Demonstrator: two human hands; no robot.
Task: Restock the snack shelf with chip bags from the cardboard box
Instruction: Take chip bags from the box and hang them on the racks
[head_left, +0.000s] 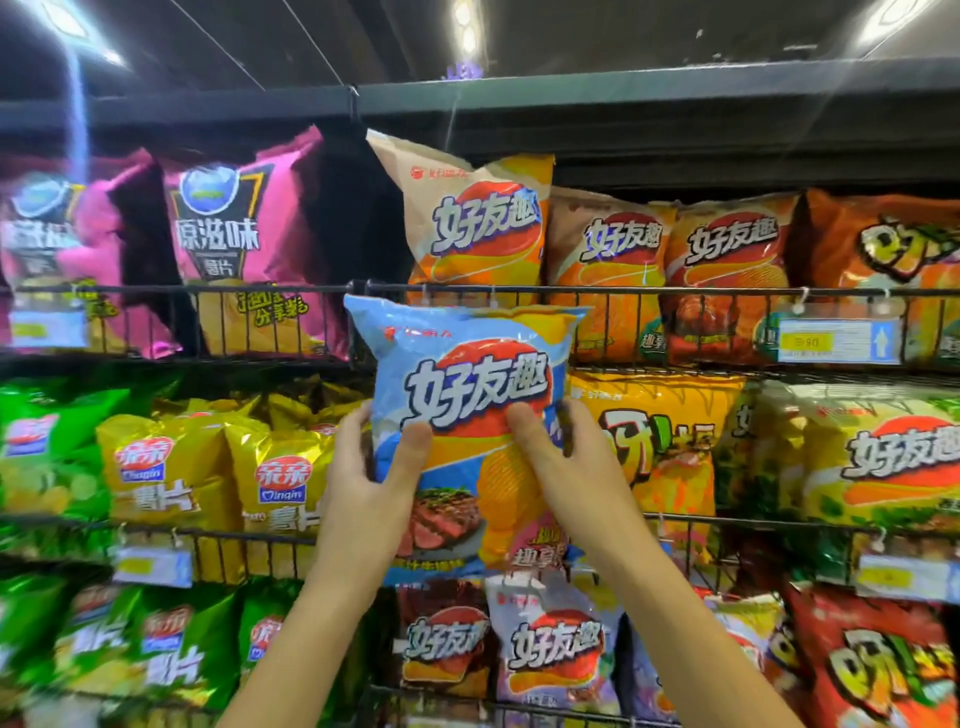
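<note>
Both hands are closed on the blue chip bag (467, 415), the left hand (363, 483) pinching its left edge and the right hand (566, 467) its right, thumbs pressed across the front. It is held upright in front of the wire shelf rail (597, 289), its top edge level with that rail and just below the tan chip bag (478, 223). A snag on the rail is judged the main risk, since the puffed bag could catch the wire or dislodge its tilted neighbour.

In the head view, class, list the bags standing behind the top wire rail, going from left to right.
Blurred pink bag → pink bag → tilted beige-orange bag → beige-orange bag → orange-red bag → dark orange bag.
</note>
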